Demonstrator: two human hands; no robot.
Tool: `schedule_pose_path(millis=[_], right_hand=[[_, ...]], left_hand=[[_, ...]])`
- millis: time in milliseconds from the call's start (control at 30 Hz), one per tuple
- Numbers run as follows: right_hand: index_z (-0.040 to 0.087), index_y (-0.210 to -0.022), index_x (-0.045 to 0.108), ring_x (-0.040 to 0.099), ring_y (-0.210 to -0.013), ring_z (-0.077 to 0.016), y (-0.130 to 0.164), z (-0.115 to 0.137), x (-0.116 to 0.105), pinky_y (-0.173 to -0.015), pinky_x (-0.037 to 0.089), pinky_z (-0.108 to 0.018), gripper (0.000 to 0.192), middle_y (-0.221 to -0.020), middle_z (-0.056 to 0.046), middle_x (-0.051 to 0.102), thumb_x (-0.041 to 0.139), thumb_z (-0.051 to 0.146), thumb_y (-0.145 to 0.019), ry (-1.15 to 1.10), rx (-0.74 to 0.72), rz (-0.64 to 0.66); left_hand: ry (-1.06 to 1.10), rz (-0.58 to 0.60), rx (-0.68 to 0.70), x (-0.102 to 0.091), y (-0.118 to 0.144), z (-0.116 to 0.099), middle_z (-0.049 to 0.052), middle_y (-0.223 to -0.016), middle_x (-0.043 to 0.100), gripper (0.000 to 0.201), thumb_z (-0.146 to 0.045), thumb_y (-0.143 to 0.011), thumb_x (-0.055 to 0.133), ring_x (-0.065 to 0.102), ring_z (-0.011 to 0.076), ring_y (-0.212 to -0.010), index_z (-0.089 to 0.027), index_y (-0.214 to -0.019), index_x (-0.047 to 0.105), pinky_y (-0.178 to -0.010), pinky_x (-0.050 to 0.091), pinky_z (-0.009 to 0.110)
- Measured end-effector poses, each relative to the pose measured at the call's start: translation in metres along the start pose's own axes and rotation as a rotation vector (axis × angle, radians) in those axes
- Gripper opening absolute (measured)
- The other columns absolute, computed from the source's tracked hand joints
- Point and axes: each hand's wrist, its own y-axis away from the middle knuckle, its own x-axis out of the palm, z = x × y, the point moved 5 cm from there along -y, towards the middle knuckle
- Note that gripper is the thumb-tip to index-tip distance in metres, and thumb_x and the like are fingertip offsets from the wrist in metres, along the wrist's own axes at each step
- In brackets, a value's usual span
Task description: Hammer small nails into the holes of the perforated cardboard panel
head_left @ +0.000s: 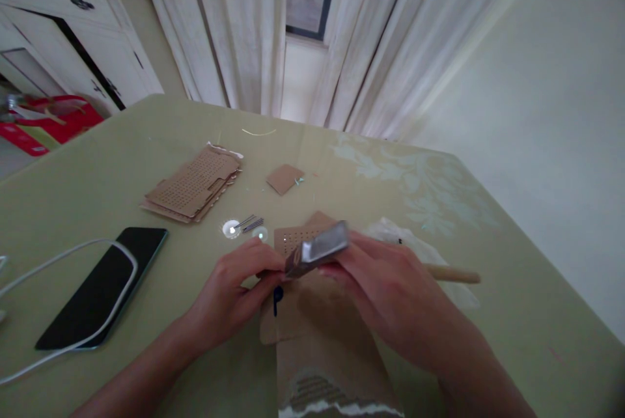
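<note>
Two hands work over the green counter (97, 177). The right hand (385, 288) is closed around a shiny metal blade (319, 249) with a wooden handle (452, 273) sticking out behind it; it may be a chisel or scraper, the view is blurry. The left hand (234, 288) pinches the blade's tip with fingers together. Under them lies one brown cardboard piece with tiny holes (297, 239). Farther off sit one stack of holed cardboard (195, 185), one small cardboard square (284, 178), one black phone (105, 284) with one white cable (63, 255) over it.
</note>
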Motion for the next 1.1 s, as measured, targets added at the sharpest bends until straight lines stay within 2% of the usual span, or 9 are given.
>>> schedule_pose_path(millis=[67,267,367,433,500,633,800,1000,1100], right_hand=[[0.023,-0.111,0.067,0.079,-0.087,-0.0259,0.001,0.000,0.004,-0.073,0.054,-0.036,0.021,-0.102,-0.006,0.081,0.051,0.032,-0.121,0.003,0.010,0.057],[0.024,-0.120,0.066,0.077,-0.091,-0.0219,0.004,-0.002,-0.008,-0.079,0.056,-0.032,0.015,-0.106,-0.006,0.080,0.052,0.029,-0.120,-0.122,-0.019,-0.172],[0.023,-0.118,0.068,0.077,-0.091,-0.0235,0.001,-0.001,0.001,-0.077,0.055,-0.034,0.017,-0.106,-0.006,0.081,0.052,0.029,-0.120,-0.101,-0.011,-0.040],[0.023,-0.118,0.069,0.077,-0.091,-0.0250,-0.001,-0.002,0.007,-0.077,0.055,-0.035,0.017,-0.106,-0.006,0.081,0.052,0.027,-0.120,-0.073,0.012,0.026],[0.024,-0.122,0.068,0.077,-0.094,-0.0250,-0.001,-0.004,0.006,-0.080,0.056,-0.035,0.016,-0.107,-0.006,0.081,0.052,0.025,-0.119,-0.077,0.024,-0.009],[0.024,-0.127,0.065,0.077,-0.102,-0.0239,0.001,-0.006,0.002,-0.088,0.057,-0.034,0.016,-0.112,-0.007,0.080,0.052,0.022,-0.119,-0.141,0.018,-0.111],[0.024,-0.121,0.070,0.077,-0.087,-0.0253,0.000,-0.008,0.024,-0.076,0.055,-0.035,0.010,-0.102,-0.005,0.080,0.063,0.024,-0.115,-0.033,0.058,0.158],[0.021,-0.116,0.068,0.075,-0.098,-0.0248,0.000,-0.008,0.010,-0.082,0.055,-0.035,0.015,-0.108,-0.007,0.079,0.054,0.020,-0.118,-0.158,0.035,-0.017],[0.021,-0.118,0.071,0.074,-0.085,-0.0243,-0.001,-0.006,0.019,-0.074,0.052,-0.034,0.011,-0.101,-0.006,0.078,0.060,0.024,-0.116,-0.104,0.024,0.093]], left_hand=[[0.006,0.021,-0.030,0.000,0.002,0.003,0.003,-0.093,0.083,0.017,-0.012,-0.103,0.069,0.075,0.0176,-0.084,-0.024,-0.101,0.082,-0.078,0.058,0.028],[-0.028,0.014,-0.121,-0.001,0.004,0.010,0.007,-0.114,0.075,0.012,-0.022,-0.101,0.076,0.074,0.0212,-0.103,-0.026,-0.094,0.084,-0.085,0.061,0.030],[-0.012,0.062,-0.171,-0.002,0.004,0.010,0.006,-0.117,0.074,0.006,-0.025,-0.098,0.080,0.072,0.0204,-0.098,-0.026,-0.104,0.082,-0.079,0.061,0.029],[-0.020,0.105,-0.205,-0.002,0.004,0.011,0.007,-0.129,0.073,0.041,-0.034,-0.090,0.091,0.072,0.0235,-0.105,-0.030,-0.129,0.078,-0.080,0.062,0.031],[-0.032,0.137,-0.229,-0.002,0.005,0.012,0.009,-0.141,0.070,0.067,-0.043,-0.083,0.098,0.071,0.0293,-0.120,-0.033,-0.144,0.072,-0.094,0.064,0.038],[-0.033,0.175,-0.243,-0.001,0.007,0.014,0.011,-0.151,0.063,0.065,-0.047,-0.085,0.096,0.064,0.0344,-0.139,-0.032,-0.143,0.071,-0.117,0.057,0.049],[-0.032,0.197,-0.243,0.001,0.010,0.015,0.009,-0.152,0.061,0.070,-0.045,-0.087,0.095,0.063,0.0328,-0.142,-0.035,-0.149,0.066,-0.120,0.056,0.048],[-0.035,0.214,-0.250,0.002,0.011,0.016,0.009,-0.156,0.059,0.073,-0.048,-0.088,0.094,0.061,0.0328,-0.145,-0.036,-0.152,0.062,-0.122,0.054,0.048],[-0.031,0.190,-0.243,0.001,0.011,0.016,0.008,-0.154,0.061,0.071,-0.046,-0.087,0.095,0.063,0.0322,-0.143,-0.036,-0.151,0.064,-0.120,0.055,0.046]])
